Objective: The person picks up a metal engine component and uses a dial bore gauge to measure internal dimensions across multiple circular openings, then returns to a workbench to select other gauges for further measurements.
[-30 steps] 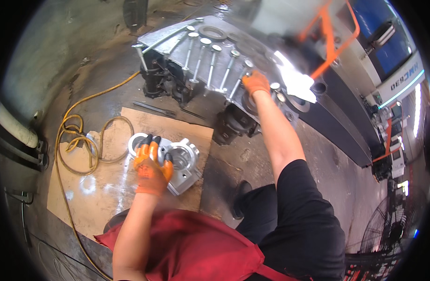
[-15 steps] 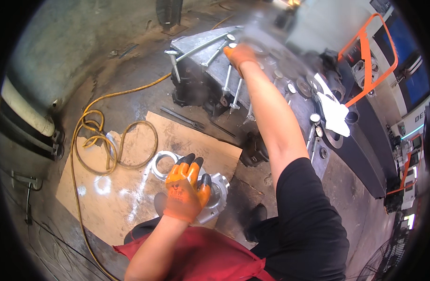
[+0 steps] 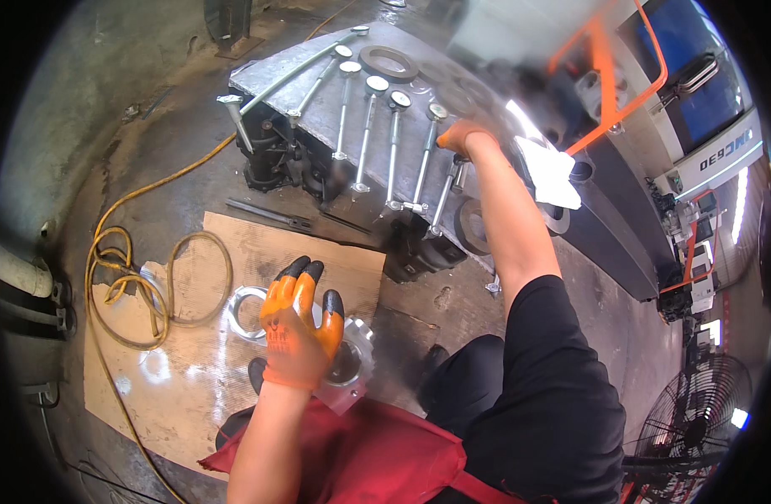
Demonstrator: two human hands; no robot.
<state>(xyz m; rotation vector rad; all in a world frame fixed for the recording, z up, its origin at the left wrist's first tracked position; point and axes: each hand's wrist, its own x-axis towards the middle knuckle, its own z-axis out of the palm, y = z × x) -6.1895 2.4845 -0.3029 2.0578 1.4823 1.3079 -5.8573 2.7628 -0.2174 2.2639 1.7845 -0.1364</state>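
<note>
My left hand (image 3: 297, 328), in an orange glove with black fingertips, is open with fingers stretched out. It hovers over a silvery metal casting with round openings (image 3: 352, 365), partly covering it. My right hand (image 3: 468, 137), gloved in orange, reaches far forward over the grey metal table (image 3: 318, 126). Dial bore gauges stretch across the tabletop in a row, one gauge (image 3: 370, 134) lying near the middle. The right hand is at the upper end of another gauge (image 3: 442, 197), and that gauge's dial does not show. Its fingertips are hidden, so a grip cannot be made out.
Cardboard (image 3: 184, 370) lies under the casting, with a coiled yellow hose (image 3: 171, 319) across it. Dark metal bars (image 3: 268, 214) rest near the table. Rings (image 3: 388, 62) and a white sheet (image 3: 549, 172) are on the tabletop. An orange frame (image 3: 604, 76) and a fan (image 3: 696, 420) stand right.
My right hand has moved right along the row of gauges, uncovering several dials. The view has shifted right. My left hand stays open over the casting.
</note>
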